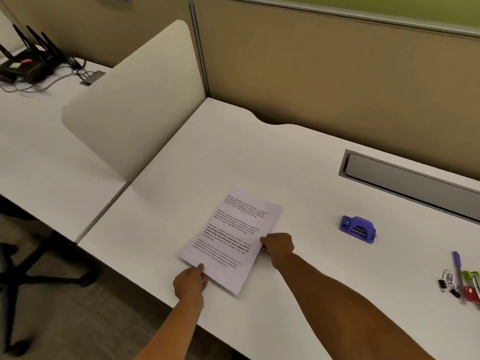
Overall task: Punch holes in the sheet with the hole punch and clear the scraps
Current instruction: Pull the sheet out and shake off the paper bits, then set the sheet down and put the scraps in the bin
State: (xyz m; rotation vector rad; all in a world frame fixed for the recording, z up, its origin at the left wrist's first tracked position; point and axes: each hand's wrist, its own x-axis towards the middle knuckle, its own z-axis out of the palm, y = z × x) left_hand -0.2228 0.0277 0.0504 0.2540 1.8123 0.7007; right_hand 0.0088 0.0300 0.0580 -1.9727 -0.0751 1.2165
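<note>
Sheet (pixel 231 239) text blurred; pens (pixel 467 281) cut off right.

Office cubicle: fabric partition panels (pixel 324 74); white desk (pixel 285 157) with cable tray (pixel 405 178); router (pixel 26 63) on neighbouring desk; swivel chair base (pixel 39 276); pens (pixel 465 279), binder clips (pixel 446 281).

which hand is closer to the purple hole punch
Right. The right hand grips the sheet's right edge, with bare desk between it and the hole punch further right. The left hand holds the sheet's near-left corner, farther away.
</note>
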